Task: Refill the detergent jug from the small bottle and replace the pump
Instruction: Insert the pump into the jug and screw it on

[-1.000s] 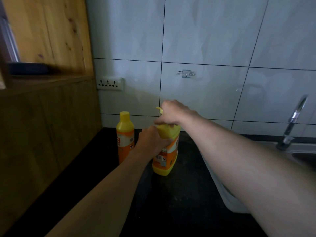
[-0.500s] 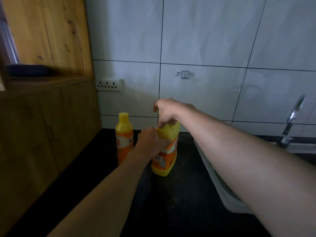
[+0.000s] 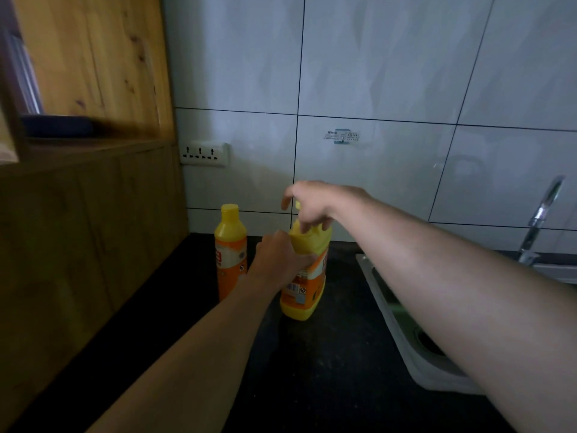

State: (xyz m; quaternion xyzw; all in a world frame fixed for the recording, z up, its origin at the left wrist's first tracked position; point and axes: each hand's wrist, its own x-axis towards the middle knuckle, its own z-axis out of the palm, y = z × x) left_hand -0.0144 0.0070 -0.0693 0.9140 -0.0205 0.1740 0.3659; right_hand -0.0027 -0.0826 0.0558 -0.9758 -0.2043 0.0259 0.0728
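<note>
A yellow detergent jug (image 3: 304,285) with an orange label stands on the dark counter near the back wall. My left hand (image 3: 276,259) is wrapped around its shoulder from the left. My right hand (image 3: 312,204) sits over the jug's top with fingers curled down around the yellow pump (image 3: 298,205), of which only a small tip shows. A small yellow-and-orange bottle (image 3: 230,245) with its cap on stands upright just left of the jug, untouched.
The black counter (image 3: 312,370) runs to a wooden cabinet (image 3: 78,229) on the left. A steel sink (image 3: 402,326) and a tap (image 3: 541,220) lie to the right. A wall socket (image 3: 203,153) sits above the bottles.
My right hand has shifted slightly on the pump, its fingers now reaching lower around the neck. The jug and my left hand have stayed in place.
</note>
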